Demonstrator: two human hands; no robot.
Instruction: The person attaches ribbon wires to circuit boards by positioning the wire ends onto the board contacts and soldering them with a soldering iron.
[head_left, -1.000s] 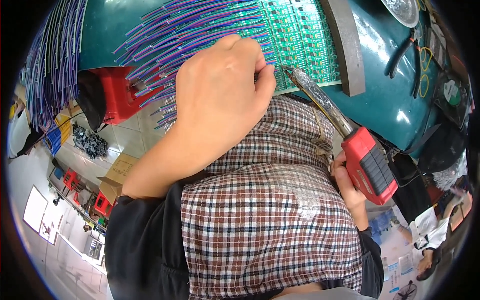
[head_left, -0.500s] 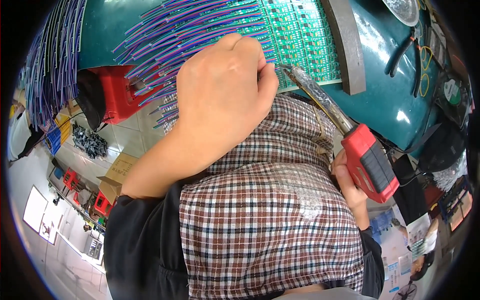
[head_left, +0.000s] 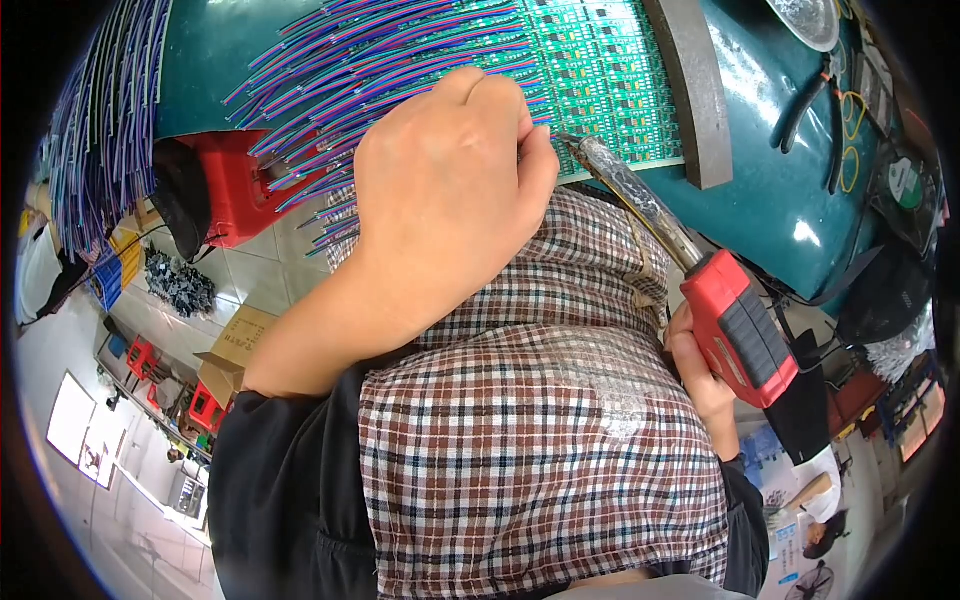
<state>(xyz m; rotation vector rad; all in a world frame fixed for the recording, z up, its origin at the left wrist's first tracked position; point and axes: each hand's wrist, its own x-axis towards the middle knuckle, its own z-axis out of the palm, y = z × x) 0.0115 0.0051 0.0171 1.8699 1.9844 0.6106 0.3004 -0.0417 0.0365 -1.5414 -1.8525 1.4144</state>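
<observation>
My right hand (head_left: 697, 372) is closed round the red and black handle of a soldering gun (head_left: 738, 325). The gun's metal barrel slants up and left, and its tip is at the near edge of a green circuit board panel (head_left: 610, 90), close to my left fingertips. Rows of small parts cover the panel, and thin red, blue and purple wires (head_left: 400, 60) run off its left side. Over the wire ends and the panel's near left part lies my left hand (head_left: 450, 180), its fingers bent and pinched. Whatever they hold is hidden beneath the hand.
A grey metal bar (head_left: 697, 95) lies along the panel's right side. Black-handled pliers (head_left: 805, 110) and a metal dish (head_left: 808, 20) are at the right of the green table (head_left: 755, 220). More wires (head_left: 110, 120) hang at the far left, near a red stool (head_left: 228, 190).
The soldering gun's tip has shifted slightly down and left near my left fingertips. My left hand has hardly moved. A person in the background at the lower right has changed position.
</observation>
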